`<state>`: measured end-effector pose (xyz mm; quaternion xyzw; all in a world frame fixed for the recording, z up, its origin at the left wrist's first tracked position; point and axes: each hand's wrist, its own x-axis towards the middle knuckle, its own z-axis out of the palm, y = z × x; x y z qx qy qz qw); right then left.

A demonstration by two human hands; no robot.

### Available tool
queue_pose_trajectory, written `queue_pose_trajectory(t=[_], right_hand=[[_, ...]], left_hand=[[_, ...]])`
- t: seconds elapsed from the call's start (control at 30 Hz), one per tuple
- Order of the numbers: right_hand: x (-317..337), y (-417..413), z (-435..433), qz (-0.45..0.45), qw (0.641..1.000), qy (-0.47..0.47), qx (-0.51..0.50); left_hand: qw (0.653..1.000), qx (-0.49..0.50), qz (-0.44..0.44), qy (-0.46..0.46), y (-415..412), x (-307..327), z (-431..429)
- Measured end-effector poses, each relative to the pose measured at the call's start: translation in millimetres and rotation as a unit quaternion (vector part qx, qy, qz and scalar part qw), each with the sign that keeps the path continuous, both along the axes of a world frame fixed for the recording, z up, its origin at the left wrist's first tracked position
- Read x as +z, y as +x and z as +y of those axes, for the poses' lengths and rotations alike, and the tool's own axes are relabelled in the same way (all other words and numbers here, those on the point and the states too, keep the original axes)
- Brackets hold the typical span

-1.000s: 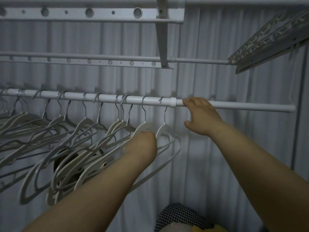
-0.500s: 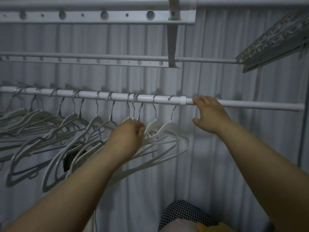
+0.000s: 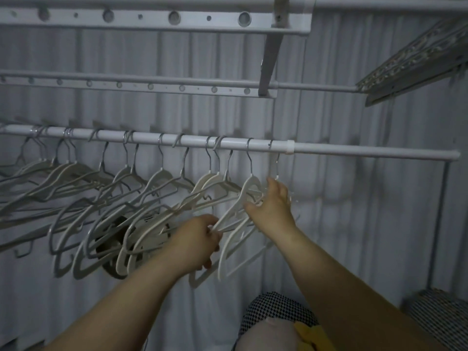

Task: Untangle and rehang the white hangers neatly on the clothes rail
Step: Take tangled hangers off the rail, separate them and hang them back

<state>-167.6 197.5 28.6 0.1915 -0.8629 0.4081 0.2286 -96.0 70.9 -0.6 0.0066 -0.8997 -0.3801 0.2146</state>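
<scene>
Rows of white hangers [image 3: 157,181] hang below the clothes rail [image 3: 354,152]; your left hand [image 3: 197,239] grips one, your right hand [image 3: 273,206] pinches the endmost.

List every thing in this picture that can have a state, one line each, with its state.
White plastic hangers with metal hooks: hooked on the rail, unevenly spaced, lower arms tangled.
White metal clothes rail: horizontal, bare right of its collar.
Left hand: grips a hanger's lower arm.
Right hand: holds the end hanger at its shoulder.
</scene>
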Motion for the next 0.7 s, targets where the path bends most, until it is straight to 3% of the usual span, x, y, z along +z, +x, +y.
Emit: queue_pose_trajectory(t=[0.13, 0.7], right_hand=[[-4, 6, 4, -0.037, 0.999, -0.013, 0.018], [-2, -6, 36, -0.047, 0.999, -0.008, 0.010]], left_hand=[[0.996, 0.024, 0.053, -0.064, 4, -3, 2], [0.993, 0.040, 0.074, -0.081, -4, 24, 3]])
